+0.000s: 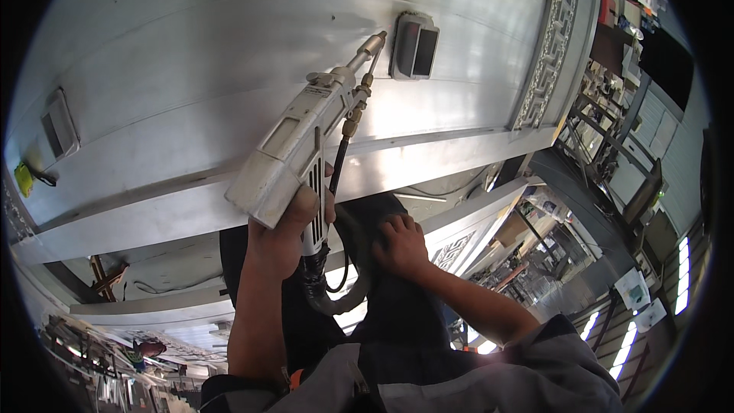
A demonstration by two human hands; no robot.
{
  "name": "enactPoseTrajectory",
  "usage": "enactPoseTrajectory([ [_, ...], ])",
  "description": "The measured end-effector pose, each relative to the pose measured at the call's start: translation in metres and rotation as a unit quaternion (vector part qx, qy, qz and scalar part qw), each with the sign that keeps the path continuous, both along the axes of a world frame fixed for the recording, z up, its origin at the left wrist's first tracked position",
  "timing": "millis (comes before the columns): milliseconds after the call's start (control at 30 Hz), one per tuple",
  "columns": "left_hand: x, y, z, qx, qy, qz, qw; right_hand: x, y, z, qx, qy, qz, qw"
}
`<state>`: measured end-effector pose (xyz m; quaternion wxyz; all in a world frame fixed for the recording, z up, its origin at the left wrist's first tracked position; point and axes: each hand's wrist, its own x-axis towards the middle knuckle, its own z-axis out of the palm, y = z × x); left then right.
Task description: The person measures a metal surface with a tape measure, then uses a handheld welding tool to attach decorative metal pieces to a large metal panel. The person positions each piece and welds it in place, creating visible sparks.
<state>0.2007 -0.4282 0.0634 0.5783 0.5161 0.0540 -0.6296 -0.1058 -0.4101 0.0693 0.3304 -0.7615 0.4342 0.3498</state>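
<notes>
My left hand grips a white gun-shaped welding torch by its handle. The torch's metal nozzle points up and right toward a small dark rectangular fitting mounted on a large grey metal panel. A thick grey hose leaves the bottom of the handle and curves right. My right hand rests with bent fingers on my dark trouser leg, next to that hose. It does not appear to hold anything.
A second rectangular fitting sits on the panel at far left. An ornamental patterned strip borders the panel on the right. More metal frames lie below it. Workshop racks and clutter fill the right side.
</notes>
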Motion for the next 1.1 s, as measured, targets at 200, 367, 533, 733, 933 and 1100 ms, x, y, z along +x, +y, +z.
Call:
enactPoseTrajectory([
  [200,-0.001,0.0,-0.007,-0.007,0.021,-0.037,0.999,0.002,-0.005,0.003,0.002,-0.02,-0.016,1.0],
  [367,0.002,-0.006,-0.011,0.003,0.025,-0.043,0.999,0.004,-0.006,0.002,0.009,-0.005,-0.014,1.0],
  [533,0.005,-0.018,-0.012,-0.022,0.01,-0.028,0.999,0.003,-0.007,0.001,0.005,-0.015,-0.014,1.0],
  [733,0.007,-0.024,-0.017,-0.038,0.005,-0.013,0.999,0.005,-0.009,0.002,0.004,-0.017,-0.016,1.0],
  [933,0.009,-0.029,-0.014,-0.012,0.009,-0.024,1.0,0.001,-0.008,0.002,-0.002,-0.014,-0.018,1.0],
  [1100,0.013,-0.028,-0.014,-0.021,0.024,-0.033,0.999,0.005,-0.009,0.003,0.02,0.009,-0.028,0.999],
])
